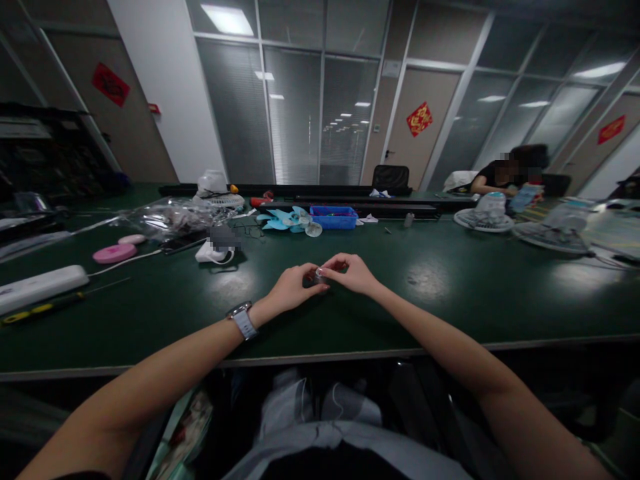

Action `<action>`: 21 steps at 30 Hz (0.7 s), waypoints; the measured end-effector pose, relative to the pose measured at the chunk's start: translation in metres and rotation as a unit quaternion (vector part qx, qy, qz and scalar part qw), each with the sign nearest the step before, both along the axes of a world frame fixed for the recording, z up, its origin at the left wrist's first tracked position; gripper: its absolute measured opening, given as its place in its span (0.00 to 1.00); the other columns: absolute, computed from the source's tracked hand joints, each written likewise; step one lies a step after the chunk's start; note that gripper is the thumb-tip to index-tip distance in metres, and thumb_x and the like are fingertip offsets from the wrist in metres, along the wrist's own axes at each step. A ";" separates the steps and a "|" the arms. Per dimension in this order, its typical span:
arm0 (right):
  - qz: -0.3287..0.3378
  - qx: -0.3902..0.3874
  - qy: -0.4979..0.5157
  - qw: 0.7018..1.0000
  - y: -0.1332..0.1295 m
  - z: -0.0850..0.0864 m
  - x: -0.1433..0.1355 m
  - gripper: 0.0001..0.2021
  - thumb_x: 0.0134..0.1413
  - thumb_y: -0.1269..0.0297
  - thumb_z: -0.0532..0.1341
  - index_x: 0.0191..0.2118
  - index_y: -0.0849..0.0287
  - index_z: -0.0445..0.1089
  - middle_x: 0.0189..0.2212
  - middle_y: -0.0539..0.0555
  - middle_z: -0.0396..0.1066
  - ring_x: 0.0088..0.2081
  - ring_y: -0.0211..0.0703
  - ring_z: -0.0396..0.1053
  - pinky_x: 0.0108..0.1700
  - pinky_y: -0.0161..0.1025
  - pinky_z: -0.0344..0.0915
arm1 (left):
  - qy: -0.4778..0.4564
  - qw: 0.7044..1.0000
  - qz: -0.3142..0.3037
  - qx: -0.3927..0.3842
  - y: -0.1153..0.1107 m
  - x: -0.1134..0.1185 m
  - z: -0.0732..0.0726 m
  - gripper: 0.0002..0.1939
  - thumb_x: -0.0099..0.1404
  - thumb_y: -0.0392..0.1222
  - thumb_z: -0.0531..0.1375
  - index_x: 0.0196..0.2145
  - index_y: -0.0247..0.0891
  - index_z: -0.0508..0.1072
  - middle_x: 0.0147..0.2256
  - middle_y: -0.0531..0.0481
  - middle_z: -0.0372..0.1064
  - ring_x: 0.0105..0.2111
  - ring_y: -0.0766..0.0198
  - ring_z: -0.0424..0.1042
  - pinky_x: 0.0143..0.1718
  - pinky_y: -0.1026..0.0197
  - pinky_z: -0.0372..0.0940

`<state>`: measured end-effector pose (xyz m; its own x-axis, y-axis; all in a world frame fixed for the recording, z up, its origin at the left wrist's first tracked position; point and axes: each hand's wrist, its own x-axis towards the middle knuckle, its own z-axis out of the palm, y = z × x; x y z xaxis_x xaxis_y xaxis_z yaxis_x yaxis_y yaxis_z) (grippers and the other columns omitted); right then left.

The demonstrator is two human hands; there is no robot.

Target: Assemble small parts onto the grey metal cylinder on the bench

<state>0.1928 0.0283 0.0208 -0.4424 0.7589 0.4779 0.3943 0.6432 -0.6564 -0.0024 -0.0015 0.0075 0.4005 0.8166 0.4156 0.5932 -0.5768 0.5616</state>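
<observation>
Both hands meet above the middle of the green table [280, 327]. My left hand [291, 289] curves its thumb and fingers around a small, clear-looking piece with a whitish round top [319, 273]. From the other side, my right hand [352, 273] pinches at that top with thumb and forefinger. The piece is too small and too covered by fingers for me to tell its kind. A watch with a pale strap [244, 320] is on my left wrist.
Ahead stand a blue basket [334, 218] and light-blue fan blades [285, 220]. Plastic bags [170, 217], a pink disc [115, 253], a power strip [45, 287] and a yellow-handled screwdriver [43, 309] lie leftward. Fan parts [484, 219] and another person [505, 177] are at right.
</observation>
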 end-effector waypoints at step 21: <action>0.115 -0.071 -0.157 0.978 0.026 -0.010 0.047 0.25 0.43 0.53 0.68 0.49 0.56 0.73 0.39 0.54 0.74 0.39 0.43 0.71 0.38 0.36 0.64 | -0.014 1.000 0.000 -0.015 0.003 -0.001 -0.004 0.23 0.57 0.56 0.62 0.45 0.40 0.71 0.40 0.48 0.75 0.38 0.59 0.73 0.39 0.59 0.67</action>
